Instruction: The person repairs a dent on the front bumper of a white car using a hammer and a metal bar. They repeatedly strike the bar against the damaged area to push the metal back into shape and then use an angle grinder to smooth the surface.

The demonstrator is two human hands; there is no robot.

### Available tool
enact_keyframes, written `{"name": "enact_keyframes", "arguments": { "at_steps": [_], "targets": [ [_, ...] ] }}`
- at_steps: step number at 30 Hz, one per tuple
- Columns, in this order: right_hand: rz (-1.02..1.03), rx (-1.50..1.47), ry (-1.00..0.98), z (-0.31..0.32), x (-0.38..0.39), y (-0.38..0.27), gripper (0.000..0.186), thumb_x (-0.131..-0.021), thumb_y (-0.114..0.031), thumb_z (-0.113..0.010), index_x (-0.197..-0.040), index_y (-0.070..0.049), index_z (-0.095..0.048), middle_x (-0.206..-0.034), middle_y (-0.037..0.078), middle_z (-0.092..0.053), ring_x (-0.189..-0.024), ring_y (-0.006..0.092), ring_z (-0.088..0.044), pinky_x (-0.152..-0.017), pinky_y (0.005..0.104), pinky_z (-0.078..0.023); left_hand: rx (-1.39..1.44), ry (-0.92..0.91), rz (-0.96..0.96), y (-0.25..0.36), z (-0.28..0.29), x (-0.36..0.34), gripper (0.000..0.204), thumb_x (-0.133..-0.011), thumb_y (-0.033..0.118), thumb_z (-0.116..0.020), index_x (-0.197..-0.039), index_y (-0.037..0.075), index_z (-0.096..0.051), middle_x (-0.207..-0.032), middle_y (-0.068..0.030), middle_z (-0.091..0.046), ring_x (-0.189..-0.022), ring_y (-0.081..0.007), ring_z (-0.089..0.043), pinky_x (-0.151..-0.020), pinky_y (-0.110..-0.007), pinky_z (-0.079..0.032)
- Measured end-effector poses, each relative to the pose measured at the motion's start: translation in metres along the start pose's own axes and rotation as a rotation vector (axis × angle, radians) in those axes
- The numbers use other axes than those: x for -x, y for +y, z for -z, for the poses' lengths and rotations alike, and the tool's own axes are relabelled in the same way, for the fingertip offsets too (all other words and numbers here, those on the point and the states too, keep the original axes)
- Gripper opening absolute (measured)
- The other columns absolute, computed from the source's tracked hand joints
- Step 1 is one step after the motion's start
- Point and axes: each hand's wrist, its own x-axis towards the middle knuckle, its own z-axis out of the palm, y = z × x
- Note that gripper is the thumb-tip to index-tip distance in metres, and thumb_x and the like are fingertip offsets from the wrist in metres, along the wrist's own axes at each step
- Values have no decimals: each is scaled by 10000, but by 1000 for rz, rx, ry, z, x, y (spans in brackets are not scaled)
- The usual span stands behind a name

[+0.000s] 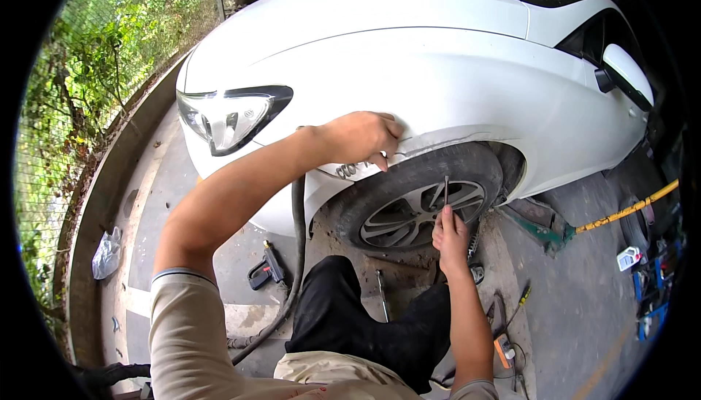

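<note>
My left hand [372,138] is curled at the white front fender [467,86], just above the wheel arch, where the paint shows a cracked crease and dark marks; whatever its fingers grip is hidden. Lower and to the right, my right hand [448,235] grips a slim metal rod tool [446,192], pointing up in front of the tyre [478,170] and alloy wheel [391,228]. Behind my left forearm, a thick black hose [298,217] hangs beside the headlight [234,119] and runs down toward the floor.
A black tool gun [266,272], metal wrench [382,298], yellow-handled screwdriver [524,296] and orange device [504,352] lie around my legs. Right are a green floor jack [548,235] with yellow handle [621,207], a white bottle [629,257] and blue racks. Left, a plastic bag [107,254] lies beside a kerb.
</note>
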Motion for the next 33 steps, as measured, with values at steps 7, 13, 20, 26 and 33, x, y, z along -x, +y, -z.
{"name": "enact_keyframes", "arguments": {
  "at_steps": [7,13,20,26,33],
  "targets": [
    [127,306,-175,-30,5,-24,381,-977,-331,-527,-723,-48,-530,-562,-59,-386,-495,35,-323,-456,224,-241,-201,105,-18,4,-9,4,251,-705,278,-715,-771,39,-671,-971,-62,-627,-994,-237,-600,-897,-354,-496],
    [146,374,-188,-37,2,-38,377,-971,-321,-540,-724,-35,-539,-564,-57,-393,-508,33,-332,-463,226,-251,-598,162,356,51,-33,10,238,-807,203,-637,-971,30,-630,-978,-97,-607,-933,-247,-600,-840,-346,-495],
    [155,419,-235,-45,-3,-21,360,-957,-319,-561,-747,-27,-577,-573,-44,-437,-532,46,-379,-491,240,-307,-685,-30,330,45,-27,3,190,-814,150,-571,-957,56,-654,-971,-78,-595,-968,-208,-570,-843,-307,-476],
    [396,772,-108,-54,0,-24,368,-950,-355,-535,-796,-25,-587,-618,121,-566,-599,257,-570,-578,370,-419,-685,-344,45,31,9,-9,127,-775,109,-603,-878,106,-676,-931,-15,-626,-982,-180,-582,-876,-301,-479],
    [911,1234,80,-65,-5,-74,190,-892,-245,-603,-819,-70,-616,-786,111,-611,-765,342,-606,-625,443,-482,868,804,909,58,22,27,184,-882,195,-485,-815,33,-542,-738,-63,-570,-558,-160,-515,-521,-294,-426]
  ]
}}
